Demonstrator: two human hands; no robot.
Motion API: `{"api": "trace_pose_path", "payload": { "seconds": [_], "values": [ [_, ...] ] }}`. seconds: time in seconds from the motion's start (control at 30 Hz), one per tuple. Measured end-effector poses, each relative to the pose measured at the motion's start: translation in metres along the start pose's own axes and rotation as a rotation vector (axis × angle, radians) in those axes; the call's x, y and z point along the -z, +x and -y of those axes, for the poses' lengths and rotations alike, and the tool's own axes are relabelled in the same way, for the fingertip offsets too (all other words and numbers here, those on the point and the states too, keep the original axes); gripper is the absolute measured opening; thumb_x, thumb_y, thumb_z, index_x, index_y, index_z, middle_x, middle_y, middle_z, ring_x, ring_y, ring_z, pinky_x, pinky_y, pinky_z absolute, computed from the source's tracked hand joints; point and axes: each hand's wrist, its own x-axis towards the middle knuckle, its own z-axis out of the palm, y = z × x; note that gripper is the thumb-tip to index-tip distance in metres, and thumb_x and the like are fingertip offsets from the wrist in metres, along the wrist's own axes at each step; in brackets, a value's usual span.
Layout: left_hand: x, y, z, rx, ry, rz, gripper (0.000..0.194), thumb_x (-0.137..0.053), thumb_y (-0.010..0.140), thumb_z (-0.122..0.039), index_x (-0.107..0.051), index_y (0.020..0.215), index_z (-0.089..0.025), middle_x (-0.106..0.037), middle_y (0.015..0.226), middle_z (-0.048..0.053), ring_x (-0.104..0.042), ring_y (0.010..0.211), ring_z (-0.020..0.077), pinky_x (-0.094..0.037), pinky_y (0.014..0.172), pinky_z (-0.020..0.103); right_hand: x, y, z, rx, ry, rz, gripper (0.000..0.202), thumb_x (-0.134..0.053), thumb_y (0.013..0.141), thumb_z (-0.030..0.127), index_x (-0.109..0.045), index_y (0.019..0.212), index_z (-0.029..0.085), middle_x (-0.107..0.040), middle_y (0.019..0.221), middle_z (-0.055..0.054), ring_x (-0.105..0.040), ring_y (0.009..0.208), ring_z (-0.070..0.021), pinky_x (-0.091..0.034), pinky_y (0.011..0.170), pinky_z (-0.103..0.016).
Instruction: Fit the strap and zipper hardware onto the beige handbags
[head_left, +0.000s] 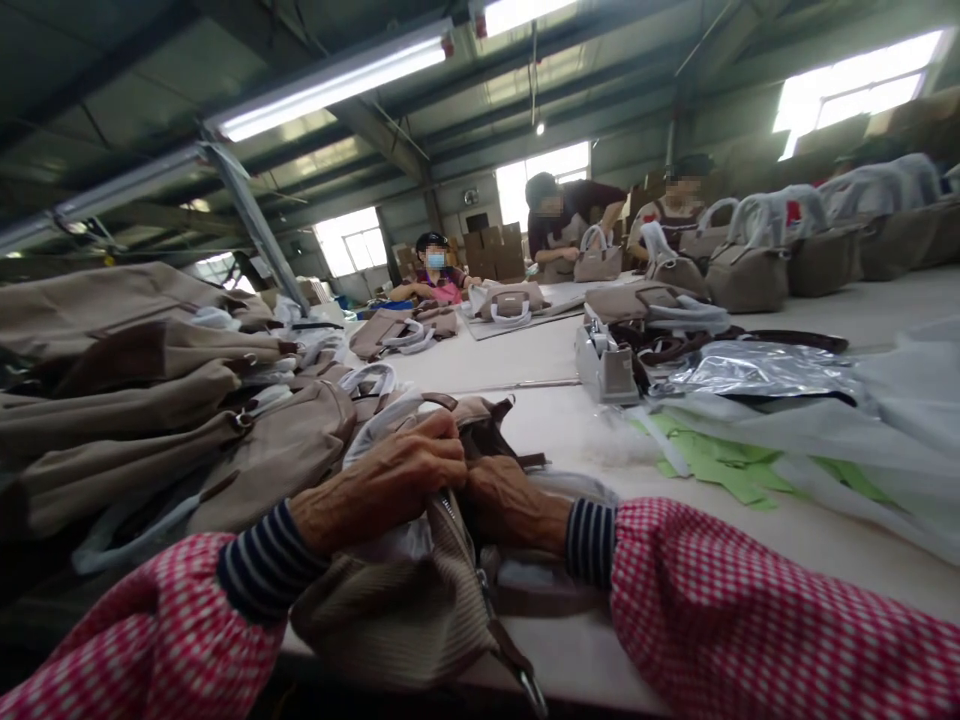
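Left hand (394, 482) grips the zippered edge of a taupe handbag (390, 625) at the table's (544, 418) near edge; close beside it, the right hand (514, 500) is at the bag's opening, fingers hidden, grip impossible to tell. More bags (277, 450) heap along the left edge, green sheets (720, 460) lie toward the right, and people (566, 225) work around the far edge.

I see ribbed matt cloth on the bag (394, 625) at the near edge of the table (525, 352), shiny metal on its clip (533, 692), smooth matt tabletop, crinkled glossy silver sheeting (772, 366), matt green paper-like sheets (716, 458), translucent wrinkled film (911, 400).
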Motion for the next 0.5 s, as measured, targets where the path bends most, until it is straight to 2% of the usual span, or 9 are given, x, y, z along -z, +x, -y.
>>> {"api": "trace_pose_path", "payload": {
  "seconds": [0.1, 0.2, 0.27, 0.33, 0.5],
  "values": [
    [-0.007, -0.005, 0.006, -0.001, -0.037, -0.042, 0.027, -0.052, 0.102, -0.008, -0.062, 0.079, -0.017, -0.066, 0.086, 0.003, -0.051, 0.096, 0.0201, -0.041, 0.087, 0.034, -0.003, -0.006, -0.008, 0.092, 0.142, -0.058, 0.009, -0.070, 0.088, 0.018, -0.074, 0.094, 0.013, -0.073, 0.096, -0.009, -0.062, 0.083, -0.0194, -0.041, 0.073, -0.030],
    [-0.012, -0.003, 0.009, -0.022, -0.043, -0.090, 0.027, -0.053, 0.103, -0.013, -0.066, 0.080, -0.018, -0.067, 0.085, 0.003, -0.052, 0.097, 0.0205, -0.042, 0.087, 0.034, 0.010, -0.019, -0.019, 0.138, 0.208, -0.046, 0.018, -0.073, 0.086, 0.017, -0.075, 0.104, 0.016, -0.069, 0.111, -0.009, -0.060, 0.100, -0.0227, -0.044, 0.084, -0.032],
    [-0.013, 0.000, 0.009, -0.047, -0.045, -0.101, 0.027, -0.053, 0.103, -0.015, -0.066, 0.080, -0.019, -0.067, 0.084, 0.003, -0.052, 0.096, 0.0205, -0.042, 0.085, 0.034, 0.016, -0.023, -0.022, 0.084, 0.152, -0.014, 0.014, -0.070, 0.086, 0.014, -0.076, 0.098, 0.016, -0.068, 0.112, -0.010, -0.059, 0.101, -0.0240, -0.043, 0.081, -0.032],
    [-0.013, 0.004, 0.009, -0.059, -0.040, -0.105, 0.026, -0.055, 0.102, -0.014, -0.065, 0.079, -0.019, -0.068, 0.084, 0.003, -0.052, 0.095, 0.0204, -0.042, 0.084, 0.033, 0.015, -0.020, -0.020, 0.026, 0.119, 0.015, 0.013, -0.066, 0.085, 0.010, -0.076, 0.093, 0.015, -0.069, 0.108, -0.011, -0.059, 0.091, -0.0220, -0.041, 0.074, -0.031],
    [-0.017, 0.008, 0.005, -0.036, -0.032, -0.095, 0.026, -0.055, 0.100, -0.009, -0.064, 0.077, -0.019, -0.068, 0.085, 0.002, -0.052, 0.094, 0.0205, -0.042, 0.085, 0.034, -0.015, 0.011, -0.011, -0.300, 0.389, -0.107, 0.006, -0.068, 0.083, 0.015, -0.073, 0.081, 0.012, -0.070, 0.084, -0.010, -0.059, 0.074, -0.0180, -0.039, 0.067, -0.029]
  ]
}}
